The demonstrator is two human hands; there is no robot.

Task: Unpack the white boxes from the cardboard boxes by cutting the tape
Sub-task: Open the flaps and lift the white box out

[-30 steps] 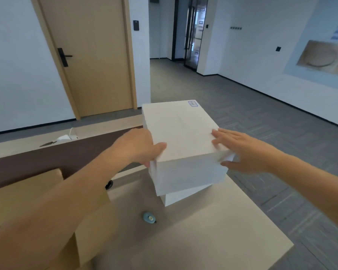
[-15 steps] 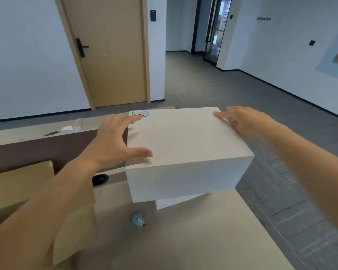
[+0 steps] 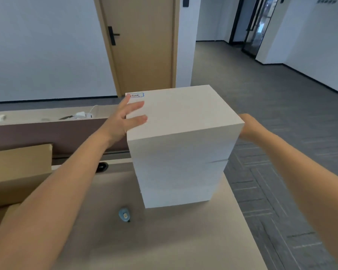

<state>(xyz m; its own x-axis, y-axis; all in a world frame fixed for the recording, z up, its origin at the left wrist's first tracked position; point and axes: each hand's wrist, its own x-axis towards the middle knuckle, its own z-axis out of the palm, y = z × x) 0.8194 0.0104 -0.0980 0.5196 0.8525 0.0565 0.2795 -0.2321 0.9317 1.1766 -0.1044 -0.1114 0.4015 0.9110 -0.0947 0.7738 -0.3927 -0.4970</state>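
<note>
- 2 white boxes stand stacked near the table's right edge, the upper white box [image 3: 183,112] squared over the lower white box [image 3: 176,186], with a thin seam showing between them.
- The left hand [image 3: 123,117] lies open on the upper box's left top edge, fingers spread straight. It presses rather than grips, probably to line up the stack.
- The right hand [image 3: 246,125] is at the box's right side with its fingers hidden, so I cannot tell its grip.
- A small blue cutter [image 3: 124,214] lies on the table [image 3: 183,240] just in front of the stack, and a cardboard box [image 3: 18,172] stands at the left.

An office: a desk [image 3: 183,240] with a brown divider [image 3: 47,133], grey carpet tiles [image 3: 281,117] at 3 o'clock, a wooden door [image 3: 144,45] at 12, glass doors [image 3: 261,26] at 1.
</note>
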